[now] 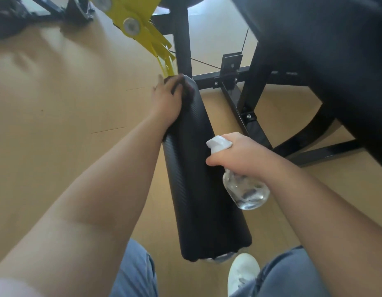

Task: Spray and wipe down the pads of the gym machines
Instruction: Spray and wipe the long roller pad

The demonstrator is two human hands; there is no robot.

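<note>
A long black roller pad (204, 189) with a ribbed cover runs from near my feet up to a yellow lever arm (143, 28). My left hand (167, 101) presses a dark cloth (185, 88) against the pad's far end, fingers curled over it. The cloth is blurred and mostly hidden under the fingers. My right hand (239, 156) is to the right of the pad's middle, gripping a clear spray bottle (245, 190) with a white trigger head (218, 143) that points left at the pad.
A large black seat pad (327, 50) fills the upper right. The machine's black steel frame (252, 123) crosses the wooden floor (68, 103) beneath it. Another machine's dark base (12, 13) sits at the top left. My white shoe (241, 273) is below the roller.
</note>
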